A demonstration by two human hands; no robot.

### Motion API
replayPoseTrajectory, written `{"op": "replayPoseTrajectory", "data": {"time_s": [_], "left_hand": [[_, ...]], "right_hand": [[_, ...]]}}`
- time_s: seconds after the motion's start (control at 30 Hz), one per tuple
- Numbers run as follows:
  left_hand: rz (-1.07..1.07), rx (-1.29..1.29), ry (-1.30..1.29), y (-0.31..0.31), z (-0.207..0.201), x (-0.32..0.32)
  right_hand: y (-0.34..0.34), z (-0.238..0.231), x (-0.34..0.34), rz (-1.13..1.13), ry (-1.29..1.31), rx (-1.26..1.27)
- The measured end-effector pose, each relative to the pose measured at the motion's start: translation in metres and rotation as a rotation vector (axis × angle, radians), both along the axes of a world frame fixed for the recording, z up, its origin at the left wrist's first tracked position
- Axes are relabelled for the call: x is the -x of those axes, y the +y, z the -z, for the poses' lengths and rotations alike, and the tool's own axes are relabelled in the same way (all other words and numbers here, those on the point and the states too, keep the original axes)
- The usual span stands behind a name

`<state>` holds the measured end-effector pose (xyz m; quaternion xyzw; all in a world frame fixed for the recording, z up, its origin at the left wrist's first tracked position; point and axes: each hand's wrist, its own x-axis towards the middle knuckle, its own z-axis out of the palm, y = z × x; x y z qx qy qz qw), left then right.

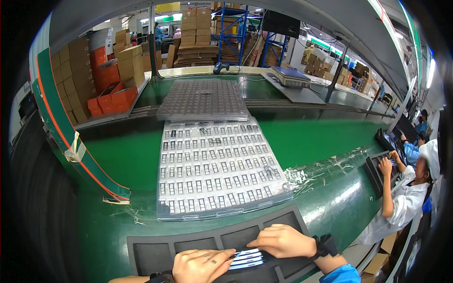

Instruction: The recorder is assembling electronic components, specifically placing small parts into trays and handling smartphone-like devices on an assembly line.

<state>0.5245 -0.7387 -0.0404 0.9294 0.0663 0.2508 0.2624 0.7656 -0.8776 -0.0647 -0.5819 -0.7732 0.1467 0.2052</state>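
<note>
My left hand (200,265) is closed at the left end of several thin strips with white and dark bands (246,259). They lie side by side over a black compartment tray (198,234). My right hand (283,240) is bent over the tray, thumb and forefinger pinched together by the upper edge of the strips. Whatever lies between those fingertips is too small to make out. Beyond the tray, a clear plastic tray (222,214) holds rows of small dark-framed rectangular parts (212,167).
A stack of clear blister trays (203,99) overlaps the far end of the parts tray on the green bench (311,132). Behind are a power tool (221,68) and a scale (291,77). At right, a co-worker (403,198) handles another black tray (375,172). A bent green strip (89,167) rises at left.
</note>
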Motion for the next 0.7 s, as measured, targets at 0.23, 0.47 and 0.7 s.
{"op": "replayPoseTrajectory", "data": {"time_s": [0.23,0.47,0.7], "left_hand": [[0.028,-0.078,-0.039,0.005,0.005,-0.007],[0.055,-0.065,-0.058,0.000,0.003,-0.004],[0.071,-0.086,-0.086,0.002,0.004,-0.002]], "right_hand": [[-0.001,0.007,0.000,0.256,0.247,-0.302],[-0.006,0.004,0.005,0.375,0.554,-0.305],[-0.010,-0.002,0.007,0.419,0.682,0.010]]}}
